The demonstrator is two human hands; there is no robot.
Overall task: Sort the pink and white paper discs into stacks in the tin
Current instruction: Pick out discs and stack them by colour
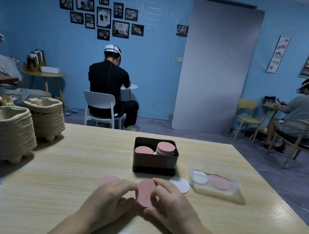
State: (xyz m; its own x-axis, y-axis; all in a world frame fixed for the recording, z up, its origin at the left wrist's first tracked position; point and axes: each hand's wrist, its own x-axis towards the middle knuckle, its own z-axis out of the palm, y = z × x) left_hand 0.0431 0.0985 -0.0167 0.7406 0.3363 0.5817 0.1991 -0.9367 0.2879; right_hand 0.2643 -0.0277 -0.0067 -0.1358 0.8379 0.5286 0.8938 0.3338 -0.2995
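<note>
both hands meet low over the table (58, 173) — left hand (112, 194) and right hand (171, 202) curl round one pink disc (145, 193), held on edge with its printed face toward the camera. left fingertips on its left rim; right fingers over the top, thumb under. just left of the grip a second pink disc (106, 179) lies flat; just right, a white disc (180, 184). beyond the grip stands the tin (154, 164) — low pink stack (143, 150) left, tall pink stack (165, 148) right. further right, a clear tub (219, 166) holding two discs.

Bare forearms, bare left hand (112, 194) and right hand (172, 204).
</note>
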